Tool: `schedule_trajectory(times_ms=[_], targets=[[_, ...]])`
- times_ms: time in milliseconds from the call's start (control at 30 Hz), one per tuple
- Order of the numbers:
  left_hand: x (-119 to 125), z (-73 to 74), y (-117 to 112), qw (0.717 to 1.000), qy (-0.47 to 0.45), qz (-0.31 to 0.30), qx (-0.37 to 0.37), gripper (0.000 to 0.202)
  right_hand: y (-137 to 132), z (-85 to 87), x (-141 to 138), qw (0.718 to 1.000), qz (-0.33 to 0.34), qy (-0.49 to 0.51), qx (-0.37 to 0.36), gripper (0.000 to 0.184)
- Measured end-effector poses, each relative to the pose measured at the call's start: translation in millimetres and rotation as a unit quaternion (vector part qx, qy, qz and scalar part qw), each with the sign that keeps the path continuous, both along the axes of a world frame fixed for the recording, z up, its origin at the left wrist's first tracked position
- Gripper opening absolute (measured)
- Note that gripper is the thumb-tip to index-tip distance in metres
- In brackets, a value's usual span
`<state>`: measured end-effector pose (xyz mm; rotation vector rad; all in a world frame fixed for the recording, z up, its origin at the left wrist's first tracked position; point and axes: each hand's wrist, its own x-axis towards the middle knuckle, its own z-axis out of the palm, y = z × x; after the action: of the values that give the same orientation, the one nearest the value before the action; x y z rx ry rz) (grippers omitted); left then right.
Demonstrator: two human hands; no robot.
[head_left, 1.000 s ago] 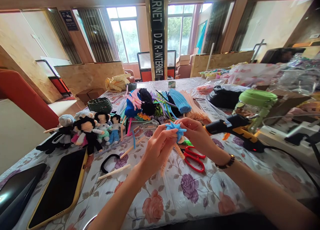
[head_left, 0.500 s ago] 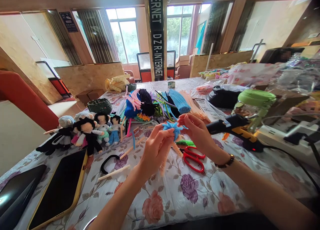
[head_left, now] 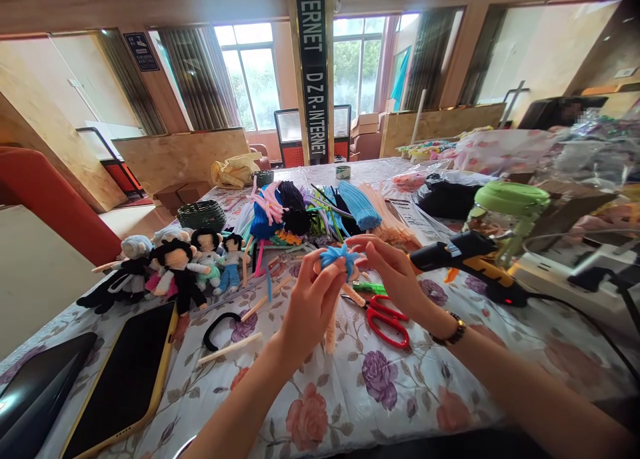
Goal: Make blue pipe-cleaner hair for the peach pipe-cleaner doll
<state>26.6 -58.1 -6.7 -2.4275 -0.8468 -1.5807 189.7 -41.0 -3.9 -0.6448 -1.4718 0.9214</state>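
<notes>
- Head view: a blue-topped doll [head_left: 336, 256] is held above the flowered tablecloth [head_left: 400, 406], peach limbs angled downward.
- Doll is gripped between thumb and fingers of the left hand [head_left: 313, 296].
- Fingers of the right hand [head_left: 394, 271] are bent close against the blue strands; whether one is pinched cannot be told.
- Red-handled scissors [head_left: 389, 315] are laid near the doll, below the right hand.
- Glue gun [head_left: 467, 247], red light lit, is placed further right.
- Bundled fuzzy stems [head_left: 361, 207] are heaped beyond; dressed dolls [head_left: 181, 278] are grouped leftward, near a yellow-cased phone [head_left: 123, 372].
</notes>
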Motion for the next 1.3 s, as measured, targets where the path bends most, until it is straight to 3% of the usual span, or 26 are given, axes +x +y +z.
schedule_trajectory(times_ms=[633, 900, 1300], targets=[[0.3, -0.3, 0.3, 1.000, 0.002, -0.002, 0.016, 0.021, -4.5, -0.7, 2.0, 0.994, -0.029, -0.067, 0.084, 0.025], [-0.4, 1.8, -3.2, 0.999, 0.032, 0.008, 0.005, 0.007, -8.8, -0.4, -0.1, 0.996, -0.053, -0.074, 0.020, 0.025], [-2.2, -4.4, -2.6, 0.999, 0.042, -0.024, -0.010, 0.011, -8.9, 1.6, -1.8, 0.999, -0.031, -0.001, -0.027, 0.019]])
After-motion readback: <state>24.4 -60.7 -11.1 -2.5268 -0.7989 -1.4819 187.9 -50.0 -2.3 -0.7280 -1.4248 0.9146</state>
